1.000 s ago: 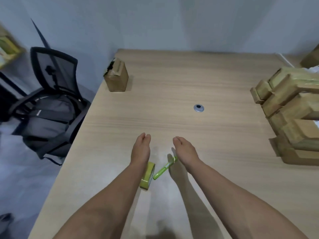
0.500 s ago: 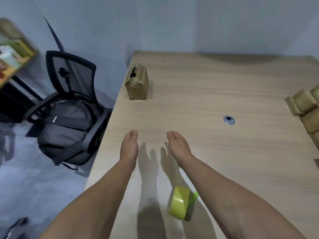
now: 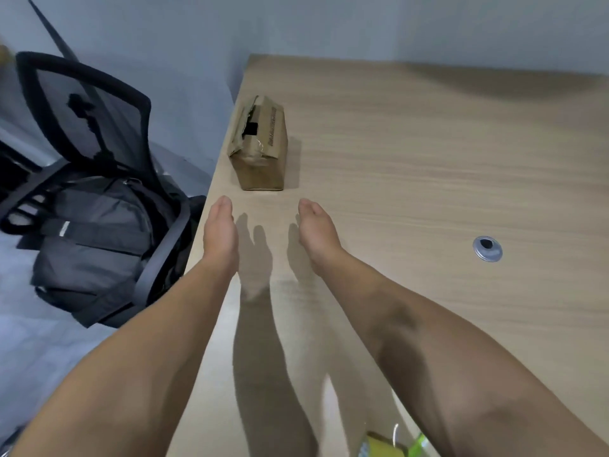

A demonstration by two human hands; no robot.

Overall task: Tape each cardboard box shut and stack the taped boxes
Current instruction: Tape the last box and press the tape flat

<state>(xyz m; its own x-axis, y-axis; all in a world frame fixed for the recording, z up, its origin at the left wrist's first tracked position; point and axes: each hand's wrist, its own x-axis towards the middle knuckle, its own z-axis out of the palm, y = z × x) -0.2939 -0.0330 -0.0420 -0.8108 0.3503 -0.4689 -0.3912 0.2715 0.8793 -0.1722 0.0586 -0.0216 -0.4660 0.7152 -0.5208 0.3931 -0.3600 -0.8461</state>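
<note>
Here the cardboard box (image 3: 260, 150) sits on the bench (image 3: 428, 159) close to its left edge, just beyond both sets of fingers (image 3: 224, 206). Its long axis runs straight away from the person. Its near end falls between the left hand (image 3: 220, 235) and the right hand (image 3: 317, 230), about equally close to each. Both hands are held palms inward, fingers straight and together, holding nothing and not touching the box. A dark gap shows in the top flaps, so it looks unsealed. The next move is probably to reach forward and take it by its two long sides.
</note>
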